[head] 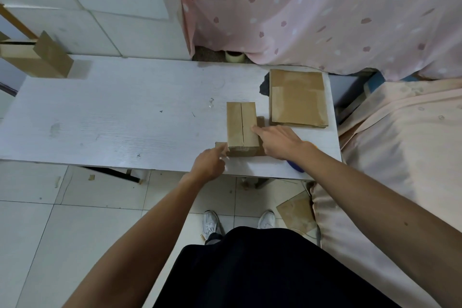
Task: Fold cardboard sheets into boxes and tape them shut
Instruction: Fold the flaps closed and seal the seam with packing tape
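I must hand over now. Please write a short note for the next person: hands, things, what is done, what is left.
Right hand: straight fingers press the box top flaps down.
Left hand: forefinger at the box's near left corner; grip unclear.
Flat sheets stacked right of the box; tape roll behind the table.
Done: box folded, flaps closed.
Left: seam looks untaped; tape it, fold remaining sheets.

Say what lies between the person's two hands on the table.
The head view shows the cardboard box there: the left hand touches its near-left flap, the right hand rests fingers on its top.
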